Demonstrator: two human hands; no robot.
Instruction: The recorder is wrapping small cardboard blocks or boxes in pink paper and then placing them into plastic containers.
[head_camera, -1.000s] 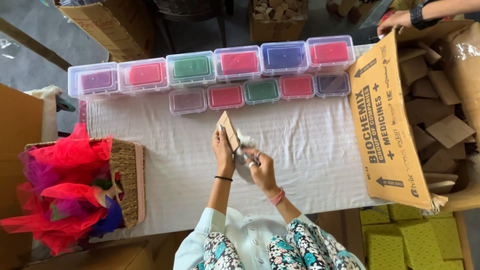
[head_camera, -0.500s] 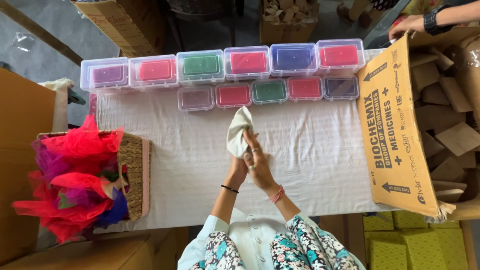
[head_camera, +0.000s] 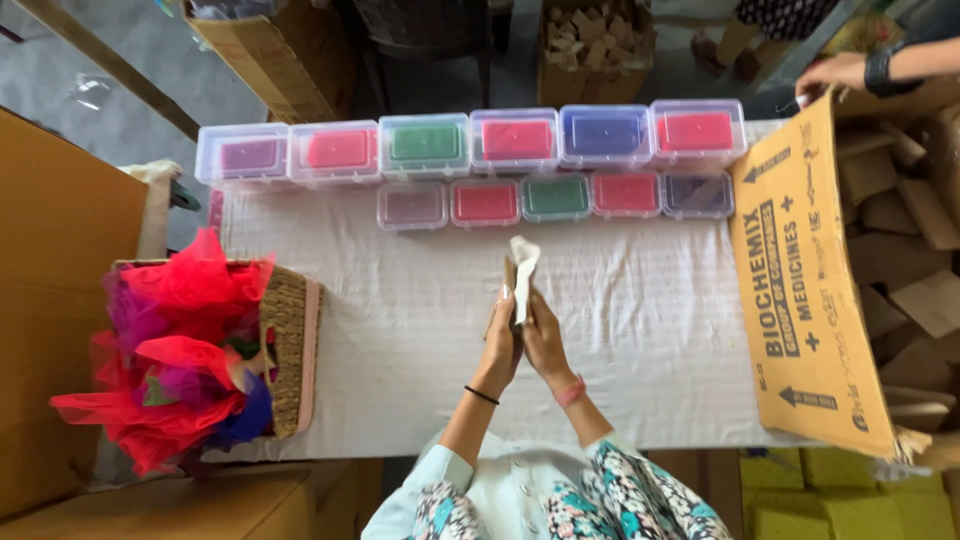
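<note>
Mid-table, left hand and right hand press closed around a half-wrapped white cloth bundle, wrapping unfinished.

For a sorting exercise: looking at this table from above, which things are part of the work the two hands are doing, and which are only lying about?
In use:
left hand and right hand, pressed together around a pale folded piece

Lying about:
lidded plastic boxes with coloured contents, in two rows
wicker basket of red and purple net fabric
printed cardboard box flap
white tablecloth
</note>
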